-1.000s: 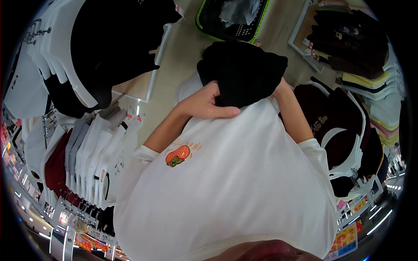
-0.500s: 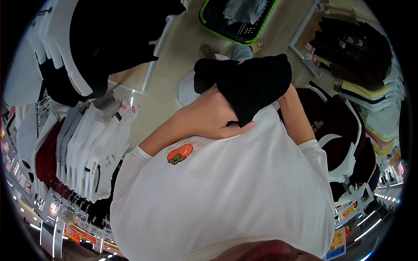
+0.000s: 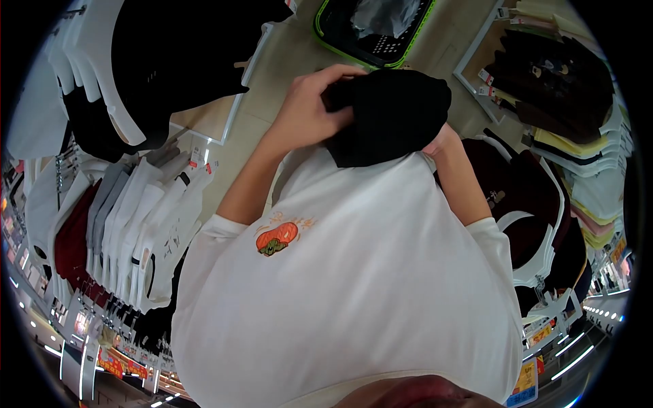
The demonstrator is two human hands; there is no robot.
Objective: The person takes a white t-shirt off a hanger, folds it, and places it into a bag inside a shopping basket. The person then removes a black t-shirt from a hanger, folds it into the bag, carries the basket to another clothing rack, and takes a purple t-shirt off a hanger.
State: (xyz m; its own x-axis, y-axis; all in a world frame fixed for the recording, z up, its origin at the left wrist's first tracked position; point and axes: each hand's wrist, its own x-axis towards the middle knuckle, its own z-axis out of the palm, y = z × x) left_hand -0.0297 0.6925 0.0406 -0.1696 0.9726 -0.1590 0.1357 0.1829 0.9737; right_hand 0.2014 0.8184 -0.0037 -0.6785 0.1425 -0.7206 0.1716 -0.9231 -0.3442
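A piece of black cloth (image 3: 394,115), bunched or folded, is held in front of my lower body between my two hands. What kind of garment it is cannot be told. My left hand (image 3: 313,112) grips its left end, fingers at the upper edge and thumb below. On the opposite side, my right hand (image 3: 442,141) holds the cloth's right edge, with most of its fingers hidden behind the fabric. I wear a white shirt (image 3: 381,272) with an orange persimmon print (image 3: 277,238) on the chest.
A black basket with a green rim (image 3: 333,49) stands on the floor ahead, a clear plastic bag (image 3: 386,17) inside. Racks of hanging white shirts (image 3: 129,224) and black garments (image 3: 183,61) line the left. Dark clothes (image 3: 524,190) and folded garments (image 3: 595,170) are on the right.
My left hand has moved away from my body, from across the cloth to its left end. The cloth has been turned and gathered into a more compact shape. My right hand has shifted slightly.
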